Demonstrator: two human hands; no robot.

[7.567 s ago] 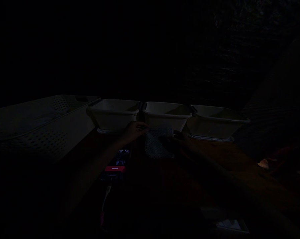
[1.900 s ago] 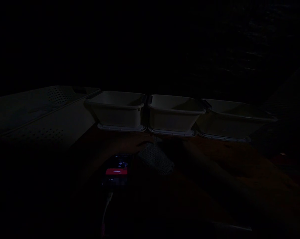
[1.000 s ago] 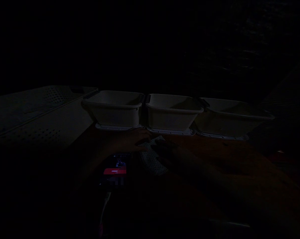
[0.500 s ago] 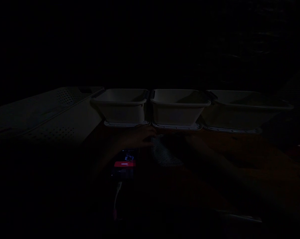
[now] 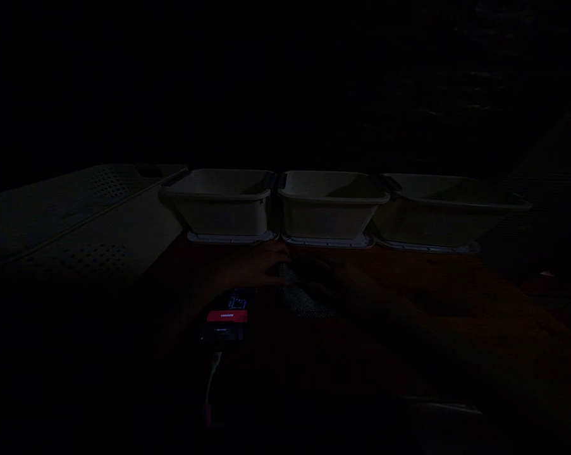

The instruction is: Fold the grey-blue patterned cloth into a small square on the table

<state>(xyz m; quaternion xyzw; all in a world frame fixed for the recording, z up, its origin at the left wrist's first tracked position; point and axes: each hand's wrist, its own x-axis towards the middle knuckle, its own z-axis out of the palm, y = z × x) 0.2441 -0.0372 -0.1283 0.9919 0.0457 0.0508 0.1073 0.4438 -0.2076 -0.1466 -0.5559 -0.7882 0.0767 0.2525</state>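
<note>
My left hand (image 5: 261, 266) reaches in past the phone, its fingertips at the near-left edge of a patterned, mesh-like cloth (image 5: 308, 304). Whether these fingers pinch the cloth or only touch it, I cannot tell. My right hand (image 5: 319, 272) lies over the cloth's upper right part and covers it; its fingers merge with the shadow, so I cannot tell whether they grip. The cloth rests on the wooden table (image 5: 437, 294), in front of the middle bin.

Just below my left wrist lies a lit phone (image 5: 226, 319) with a red band on its screen; the text is too small to read. A pale cable (image 5: 212, 377) runs from its lower end and fades into darkness.

Beyond my hands stand three pale bins in a row: leftmost bin (image 5: 228, 216), middle bin (image 5: 330, 218), rightmost bin (image 5: 441, 221). A perforated basket (image 5: 147, 227) at far left is cut off by the frame; its contents are indistinct.
</note>
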